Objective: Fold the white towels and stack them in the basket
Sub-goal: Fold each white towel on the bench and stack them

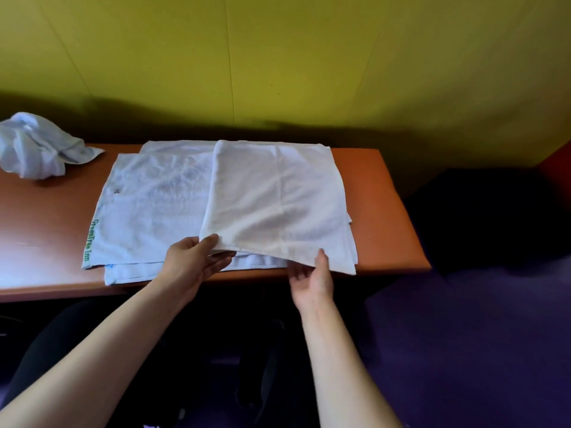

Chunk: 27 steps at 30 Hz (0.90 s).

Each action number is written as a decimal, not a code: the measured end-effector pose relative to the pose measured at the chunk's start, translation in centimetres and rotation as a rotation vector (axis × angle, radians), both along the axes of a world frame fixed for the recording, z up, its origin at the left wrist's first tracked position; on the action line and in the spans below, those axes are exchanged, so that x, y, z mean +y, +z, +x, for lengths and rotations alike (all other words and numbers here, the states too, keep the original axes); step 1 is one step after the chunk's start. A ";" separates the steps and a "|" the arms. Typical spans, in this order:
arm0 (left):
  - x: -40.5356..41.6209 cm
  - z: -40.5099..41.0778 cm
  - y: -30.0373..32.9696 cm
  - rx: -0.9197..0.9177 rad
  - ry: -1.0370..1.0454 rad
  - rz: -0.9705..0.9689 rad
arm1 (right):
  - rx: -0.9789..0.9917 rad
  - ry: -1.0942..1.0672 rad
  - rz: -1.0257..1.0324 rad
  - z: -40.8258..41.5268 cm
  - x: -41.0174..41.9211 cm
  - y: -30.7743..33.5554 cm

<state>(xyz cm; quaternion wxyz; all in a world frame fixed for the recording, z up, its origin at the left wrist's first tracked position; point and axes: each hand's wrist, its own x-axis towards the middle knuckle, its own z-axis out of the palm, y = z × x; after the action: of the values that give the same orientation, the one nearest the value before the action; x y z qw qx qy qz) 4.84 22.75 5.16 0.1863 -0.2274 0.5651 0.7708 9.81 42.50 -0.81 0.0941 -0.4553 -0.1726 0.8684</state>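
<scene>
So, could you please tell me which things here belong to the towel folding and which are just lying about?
Part of the job:
- folded towel, its near edge gripped by the left hand and right hand
- flat towel with green lettering
- crumpled towel, far left

Just there:
- orange table
- green wall

No basket in view.

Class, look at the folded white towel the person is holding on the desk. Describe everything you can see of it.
The folded towel is white terry cloth, doubled over with a faint vertical crease. It lies on flatter white towels on the orange-brown desk. Its near edge is lifted: the left hand pinches the near left corner, and the right hand grips the near right edge from below.
</scene>
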 end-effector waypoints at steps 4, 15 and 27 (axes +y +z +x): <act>-1.8 0.1 0.2 0.060 0.014 -0.183 | -0.142 -0.137 0.202 0.6 4.4 -1.0; -4.7 6.4 -0.2 0.094 0.040 -0.369 | -0.226 -0.109 0.714 6.6 5.6 3.5; -5.5 -1.5 -0.6 0.283 -0.021 -0.158 | 0.091 0.109 0.637 -1.7 8.5 7.5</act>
<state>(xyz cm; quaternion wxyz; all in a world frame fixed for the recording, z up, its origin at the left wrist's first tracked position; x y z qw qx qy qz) 3.36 17.27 4.60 0.0943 -0.1249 0.6469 0.7463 8.07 50.98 6.65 0.1927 -0.3539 -0.4552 0.7939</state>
